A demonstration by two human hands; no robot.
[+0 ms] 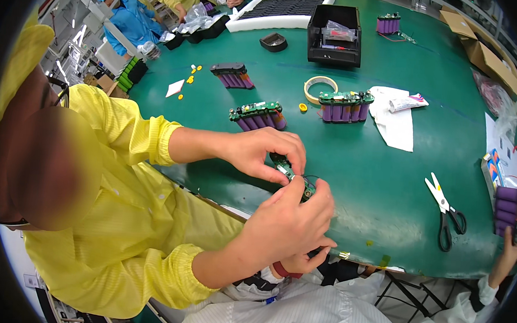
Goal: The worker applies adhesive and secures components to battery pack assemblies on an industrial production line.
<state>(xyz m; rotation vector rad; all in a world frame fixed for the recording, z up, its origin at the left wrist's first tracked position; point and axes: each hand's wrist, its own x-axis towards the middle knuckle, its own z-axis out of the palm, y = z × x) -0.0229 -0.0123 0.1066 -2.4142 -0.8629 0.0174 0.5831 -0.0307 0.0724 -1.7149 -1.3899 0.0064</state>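
Note:
At the far right my right hand (508, 255) grips the lower end of a battery pack (506, 206) with purple cells, held on its end near the table's edge. My left hand (304, 262), with a red band at the wrist, is at the table's near edge. A co-worker's hand partly covers its fingers, so their grip is unclear. Just above it, a person in yellow, leaning in from the left, holds another pack with a green circuit board (309, 190) in both hands. Those hands hide most of that pack.
Battery packs (344, 107) stand on the green table (352, 179), near a tape roll (307, 89). White-bladed scissors (443, 211) lie right of centre. A tube (408, 103) rests on white cloth (394, 125). A black bin (334, 55) and a cardboard box (484, 48) are farther back.

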